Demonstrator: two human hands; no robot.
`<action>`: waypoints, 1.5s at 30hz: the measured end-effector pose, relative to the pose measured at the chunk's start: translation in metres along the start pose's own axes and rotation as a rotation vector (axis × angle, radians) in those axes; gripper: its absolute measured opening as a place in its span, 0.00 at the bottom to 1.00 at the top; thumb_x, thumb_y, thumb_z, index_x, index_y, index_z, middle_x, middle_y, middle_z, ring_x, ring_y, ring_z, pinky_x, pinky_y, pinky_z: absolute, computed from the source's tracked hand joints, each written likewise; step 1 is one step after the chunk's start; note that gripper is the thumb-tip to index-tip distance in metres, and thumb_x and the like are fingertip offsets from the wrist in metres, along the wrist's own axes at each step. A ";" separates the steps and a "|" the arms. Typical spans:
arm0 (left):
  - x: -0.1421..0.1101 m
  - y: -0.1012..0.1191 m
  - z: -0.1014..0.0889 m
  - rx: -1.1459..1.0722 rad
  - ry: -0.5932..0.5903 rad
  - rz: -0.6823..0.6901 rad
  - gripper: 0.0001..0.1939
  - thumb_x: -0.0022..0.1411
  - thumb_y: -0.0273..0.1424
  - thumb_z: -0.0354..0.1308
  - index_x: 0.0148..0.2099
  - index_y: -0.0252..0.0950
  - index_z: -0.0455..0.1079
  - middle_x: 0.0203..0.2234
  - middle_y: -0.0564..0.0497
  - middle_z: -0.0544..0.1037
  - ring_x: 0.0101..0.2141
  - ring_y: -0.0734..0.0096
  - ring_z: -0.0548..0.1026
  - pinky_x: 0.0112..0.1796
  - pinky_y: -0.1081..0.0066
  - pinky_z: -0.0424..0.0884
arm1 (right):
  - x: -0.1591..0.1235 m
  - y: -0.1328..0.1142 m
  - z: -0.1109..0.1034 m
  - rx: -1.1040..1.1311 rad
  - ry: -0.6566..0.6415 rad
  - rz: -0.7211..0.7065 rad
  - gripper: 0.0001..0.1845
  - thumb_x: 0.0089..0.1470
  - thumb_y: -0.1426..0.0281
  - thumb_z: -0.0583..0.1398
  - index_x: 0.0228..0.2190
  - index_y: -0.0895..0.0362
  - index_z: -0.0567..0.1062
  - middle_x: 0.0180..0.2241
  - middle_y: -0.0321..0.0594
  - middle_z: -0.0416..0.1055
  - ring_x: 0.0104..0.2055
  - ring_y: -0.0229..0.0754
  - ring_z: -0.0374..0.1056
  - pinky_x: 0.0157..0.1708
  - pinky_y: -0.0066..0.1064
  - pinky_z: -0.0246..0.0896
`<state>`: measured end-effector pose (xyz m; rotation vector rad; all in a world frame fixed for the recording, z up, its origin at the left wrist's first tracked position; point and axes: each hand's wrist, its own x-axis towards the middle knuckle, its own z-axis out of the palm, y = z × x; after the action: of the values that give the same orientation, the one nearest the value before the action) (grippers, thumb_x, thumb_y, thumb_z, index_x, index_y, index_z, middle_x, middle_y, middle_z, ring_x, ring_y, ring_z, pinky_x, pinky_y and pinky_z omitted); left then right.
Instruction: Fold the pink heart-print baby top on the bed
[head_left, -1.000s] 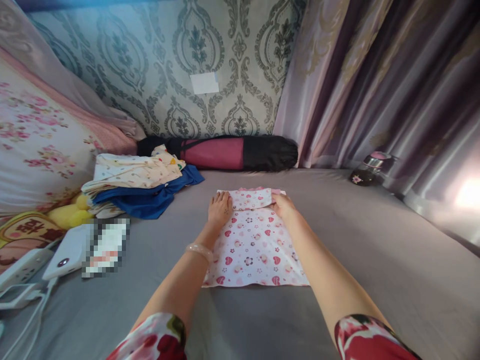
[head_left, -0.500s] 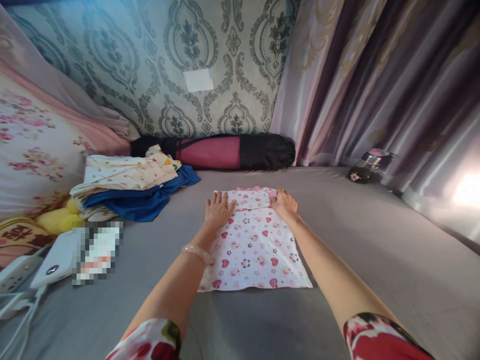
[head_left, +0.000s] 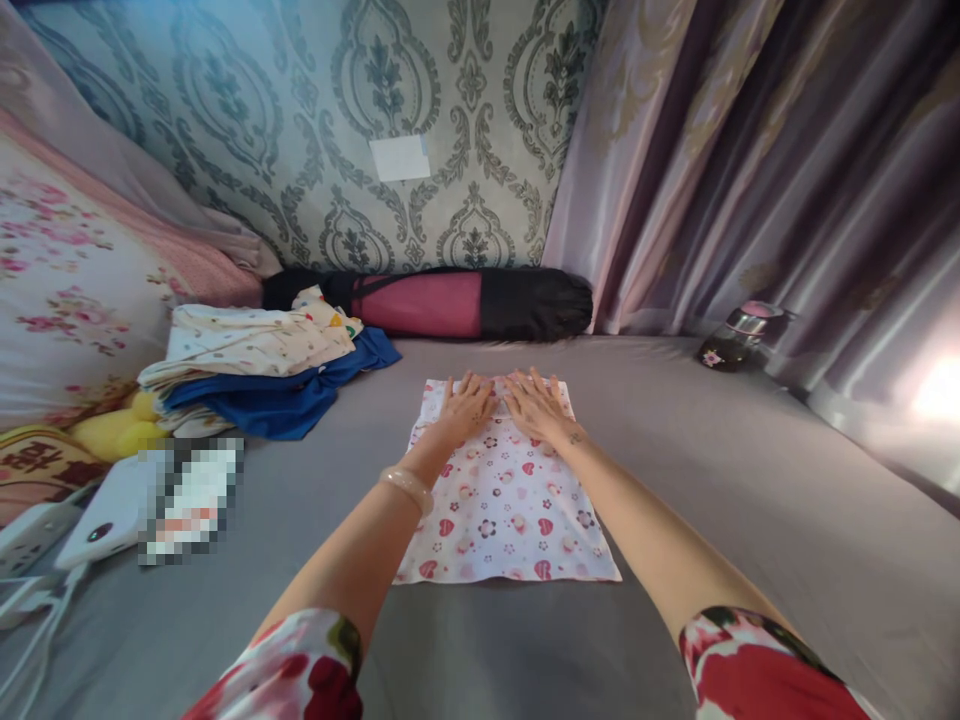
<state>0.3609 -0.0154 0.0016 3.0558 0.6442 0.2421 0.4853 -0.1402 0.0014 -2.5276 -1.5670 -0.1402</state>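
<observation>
I see both hands flat, fingers spread and holding nothing: my left hand and right hand press side by side on the far end of the heart-print cloth, which lies on the grey bed

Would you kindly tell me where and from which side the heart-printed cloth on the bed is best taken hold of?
Probably at its two near corners, from the person's own side. The heart-printed cloth lies flat on the grey sheet, and the left hand and right hand press flat on its far end, so only the near edge lies free, with bare sheet before it for pinching each corner.
</observation>
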 end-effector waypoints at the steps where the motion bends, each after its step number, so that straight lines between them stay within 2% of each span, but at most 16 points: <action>1: 0.001 0.002 0.003 -0.001 0.008 0.006 0.27 0.72 0.40 0.33 0.67 0.39 0.53 0.65 0.45 0.57 0.66 0.55 0.49 0.62 0.46 0.44 | 0.002 -0.001 0.003 0.003 -0.007 -0.005 0.28 0.66 0.60 0.41 0.64 0.49 0.57 0.67 0.39 0.48 0.69 0.55 0.39 0.63 0.58 0.27; 6: 0.000 0.000 0.016 -0.015 0.025 -0.024 0.27 0.72 0.40 0.33 0.67 0.42 0.54 0.66 0.47 0.57 0.64 0.54 0.53 0.61 0.45 0.49 | 0.003 -0.001 0.014 0.020 -0.034 0.006 0.28 0.65 0.62 0.41 0.64 0.48 0.55 0.67 0.37 0.48 0.69 0.56 0.39 0.63 0.61 0.31; 10: 0.000 -0.002 0.020 -0.017 0.059 -0.029 0.26 0.71 0.40 0.34 0.67 0.43 0.55 0.65 0.49 0.58 0.64 0.54 0.54 0.60 0.45 0.50 | 0.001 0.000 0.016 0.029 -0.039 0.008 0.29 0.65 0.62 0.41 0.65 0.47 0.54 0.68 0.36 0.47 0.69 0.57 0.38 0.62 0.62 0.30; 15: 0.001 -0.003 0.018 -0.023 0.022 -0.014 0.26 0.71 0.40 0.33 0.67 0.42 0.54 0.66 0.48 0.56 0.64 0.56 0.53 0.61 0.45 0.49 | 0.005 -0.001 0.012 0.040 -0.099 0.027 0.29 0.65 0.61 0.40 0.65 0.47 0.52 0.68 0.36 0.45 0.69 0.56 0.36 0.63 0.62 0.29; 19: -0.001 -0.007 0.010 -0.034 -0.052 -0.025 0.28 0.71 0.41 0.33 0.68 0.36 0.51 0.67 0.44 0.53 0.65 0.58 0.52 0.62 0.49 0.49 | 0.006 0.002 0.000 0.095 -0.185 0.022 0.31 0.65 0.57 0.38 0.66 0.49 0.52 0.69 0.37 0.43 0.69 0.55 0.36 0.63 0.60 0.30; 24: -0.015 -0.030 0.001 0.020 -0.009 -0.106 0.30 0.71 0.42 0.31 0.67 0.33 0.53 0.65 0.40 0.57 0.65 0.55 0.51 0.62 0.49 0.45 | -0.003 0.013 -0.011 0.056 -0.102 0.080 0.31 0.65 0.55 0.38 0.66 0.50 0.52 0.68 0.42 0.43 0.70 0.52 0.35 0.64 0.58 0.28; 30: -0.024 -0.055 0.014 -0.043 -0.073 -0.180 0.32 0.70 0.45 0.29 0.69 0.36 0.50 0.67 0.42 0.53 0.67 0.56 0.47 0.62 0.51 0.45 | -0.011 0.020 0.002 0.023 -0.083 0.119 0.31 0.65 0.56 0.39 0.66 0.52 0.52 0.68 0.44 0.46 0.69 0.54 0.38 0.63 0.57 0.35; 34: -0.023 -0.057 0.017 -0.068 -0.082 -0.181 0.33 0.69 0.46 0.27 0.69 0.36 0.49 0.67 0.43 0.52 0.67 0.56 0.46 0.62 0.52 0.45 | -0.009 0.021 0.008 0.025 -0.074 0.110 0.31 0.65 0.57 0.39 0.65 0.52 0.52 0.68 0.43 0.47 0.69 0.54 0.38 0.63 0.58 0.35; 39: -0.024 -0.054 0.007 -0.046 -0.119 -0.168 0.33 0.70 0.45 0.29 0.69 0.34 0.48 0.67 0.41 0.51 0.67 0.55 0.46 0.62 0.51 0.45 | -0.008 0.023 0.001 0.053 -0.104 0.101 0.31 0.65 0.56 0.39 0.66 0.52 0.52 0.68 0.44 0.45 0.69 0.55 0.37 0.63 0.59 0.34; 45: -0.048 -0.047 -0.006 0.025 -0.071 -0.132 0.33 0.69 0.47 0.32 0.68 0.32 0.49 0.67 0.38 0.50 0.67 0.54 0.46 0.63 0.51 0.41 | -0.030 0.020 -0.006 0.022 -0.078 0.021 0.31 0.66 0.56 0.40 0.65 0.53 0.53 0.69 0.45 0.41 0.70 0.50 0.35 0.65 0.54 0.28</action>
<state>0.2978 0.0084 -0.0017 3.0126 0.8459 0.1241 0.4901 -0.1765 0.0007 -2.5606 -1.5604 -0.0214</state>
